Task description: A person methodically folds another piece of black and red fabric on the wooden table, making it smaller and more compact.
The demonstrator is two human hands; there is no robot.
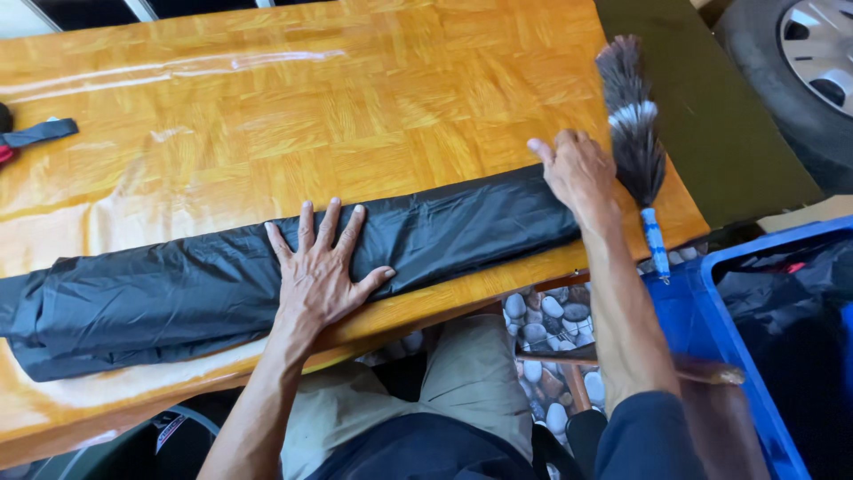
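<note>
While we sit with our knees tucked under the near edge of the wooden table (222, 124), our left hand (322, 267) lies flat on the black plastic bag (178, 293), fingers spread wide and pressing down on nothing but the sheet itself, thumb angled out toward the table edge. That bag is folded into a long, narrow strip that runs along the near side of the tabletop, from the left edge of the view to just under our right hand (577, 171). Our right hand rests palm down on the bag's right end, fingers loosely extended and flat rather than curled around anything. Just beside that hand, to its right, lies a feather duster (633, 124) with grey and white plumes and a blue handle that sticks out past the table's corner. Below and to the right of it stands a blue plastic crate (711, 338) with dark material inside. Farther off, at the left edge of the table, a dark strap (40, 133) rests on the wood, and a car wheel (800, 62) shows in the far right corner.
</note>
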